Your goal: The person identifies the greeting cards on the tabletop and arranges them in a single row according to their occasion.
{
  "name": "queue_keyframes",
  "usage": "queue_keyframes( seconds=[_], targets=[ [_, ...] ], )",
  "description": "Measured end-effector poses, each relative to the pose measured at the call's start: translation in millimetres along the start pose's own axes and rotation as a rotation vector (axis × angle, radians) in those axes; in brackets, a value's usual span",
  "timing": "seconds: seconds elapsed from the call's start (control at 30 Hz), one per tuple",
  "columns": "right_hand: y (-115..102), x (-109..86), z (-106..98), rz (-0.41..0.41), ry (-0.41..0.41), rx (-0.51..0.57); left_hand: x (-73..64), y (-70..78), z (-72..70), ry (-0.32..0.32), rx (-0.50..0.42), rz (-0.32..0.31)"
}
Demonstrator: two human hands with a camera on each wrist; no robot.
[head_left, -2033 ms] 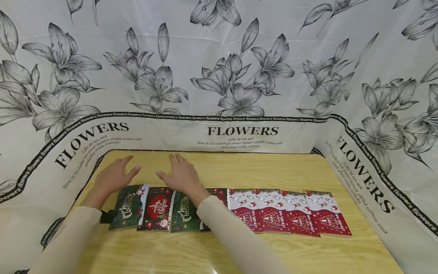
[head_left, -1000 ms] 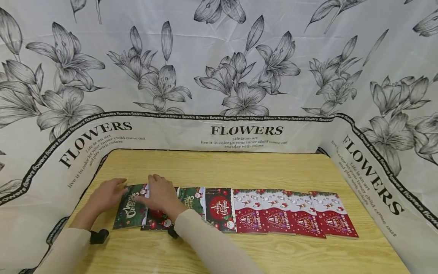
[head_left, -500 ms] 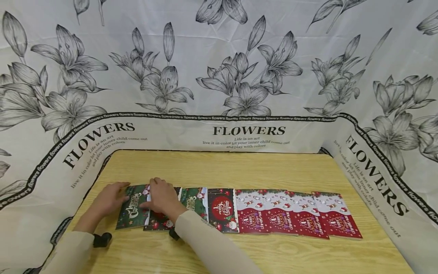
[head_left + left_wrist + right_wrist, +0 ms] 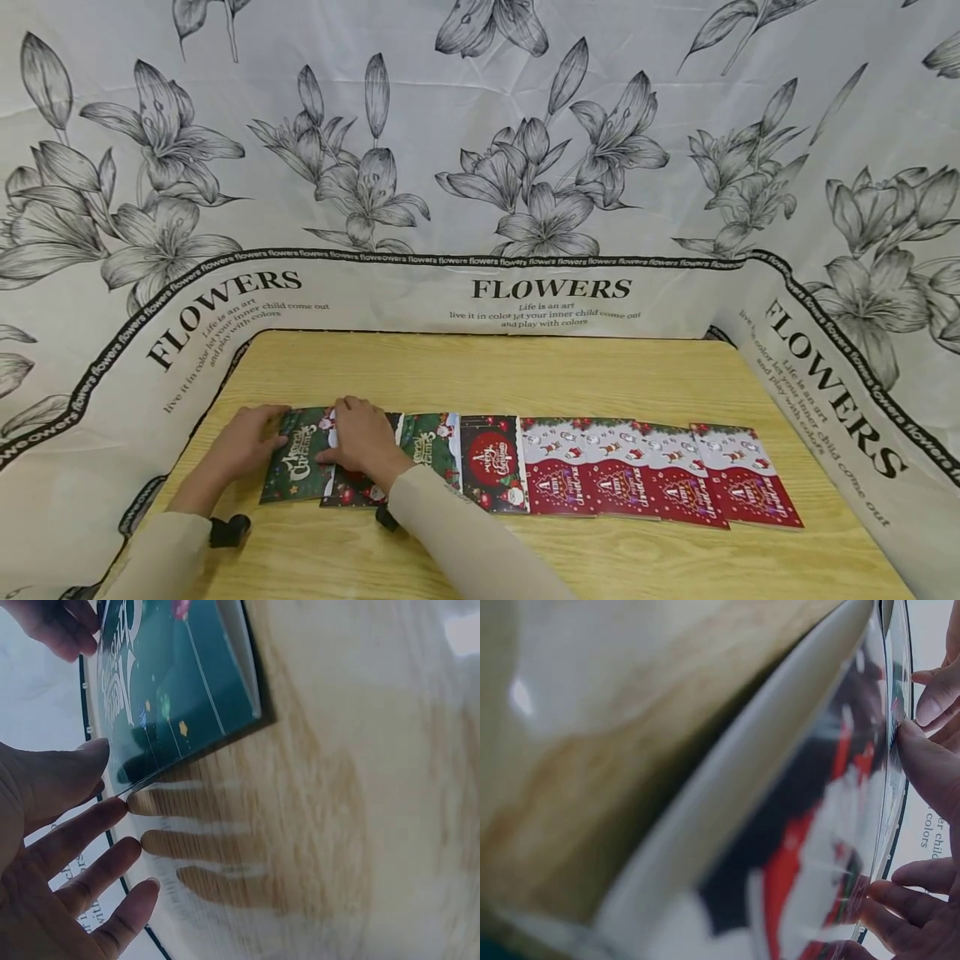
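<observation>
Thin Christmas booklets lie in an overlapping row on the table. At the row's left end is a green booklet [image 4: 300, 458], which overlaps a black-and-red booklet [image 4: 352, 490]. My left hand [image 4: 243, 446] is at the green booklet's left side; in the left wrist view its fingers [image 4: 82, 832] are spread, with a fingertip right at the booklet's edge. My right hand [image 4: 365, 437] rests over the seam between these two booklets, its thumb reaching left onto the green cover. It hides much of the black-and-red cover. In the right wrist view the thumb [image 4: 926, 757] touches the cover.
Rightward the row goes on with another green booklet [image 4: 431, 446], another black-and-red booklet [image 4: 491, 458] and several red-and-white booklets [image 4: 558, 467]. White flower-printed cloth [image 4: 555, 300] walls in the wooden table [image 4: 495, 375] at the back and sides.
Both hands have come down from beyond the row onto its left end, the right hand also moving left. Over the last half second they have barely moved. The head view has shifted slightly.
</observation>
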State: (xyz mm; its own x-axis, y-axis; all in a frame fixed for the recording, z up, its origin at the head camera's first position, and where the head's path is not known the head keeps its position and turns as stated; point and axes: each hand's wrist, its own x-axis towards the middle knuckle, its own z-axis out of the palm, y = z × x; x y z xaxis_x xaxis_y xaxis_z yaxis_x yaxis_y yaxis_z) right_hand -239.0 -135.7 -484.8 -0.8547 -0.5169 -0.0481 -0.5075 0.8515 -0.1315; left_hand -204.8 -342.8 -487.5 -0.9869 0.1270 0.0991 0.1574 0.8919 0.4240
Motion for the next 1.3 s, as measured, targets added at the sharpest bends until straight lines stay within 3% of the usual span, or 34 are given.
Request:
queue_keyframes(
  seconds=[0.37, 0.67, 0.87, 1.2, 1.3],
  targets=[
    [0.6, 0.0, 2.3, 0.001, 0.002, 0.031, 0.1, 0.7, 2.6, 0.021, -0.019, -0.001],
    [1.5, 2.6, 4.1, -0.014, 0.017, 0.059, 1.0, 4.4, 5.4, 0.050, -0.138, -0.041],
    [4.0, 5.0, 6.5, -0.021, 0.061, 0.191, 1.0, 5.4, 5.9, 0.066, -0.211, -0.130],
    [5.4, 10.1, 9.3, -0.003, 0.130, 0.421, 1.5, 3.5, 10.5, 0.113, -0.286, -0.222],
    [7.1, 11.4, 10.1, -0.002, 0.167, 0.447, 1.9, 5.0, 10.2, 0.121, -0.321, -0.245]
  ],
)
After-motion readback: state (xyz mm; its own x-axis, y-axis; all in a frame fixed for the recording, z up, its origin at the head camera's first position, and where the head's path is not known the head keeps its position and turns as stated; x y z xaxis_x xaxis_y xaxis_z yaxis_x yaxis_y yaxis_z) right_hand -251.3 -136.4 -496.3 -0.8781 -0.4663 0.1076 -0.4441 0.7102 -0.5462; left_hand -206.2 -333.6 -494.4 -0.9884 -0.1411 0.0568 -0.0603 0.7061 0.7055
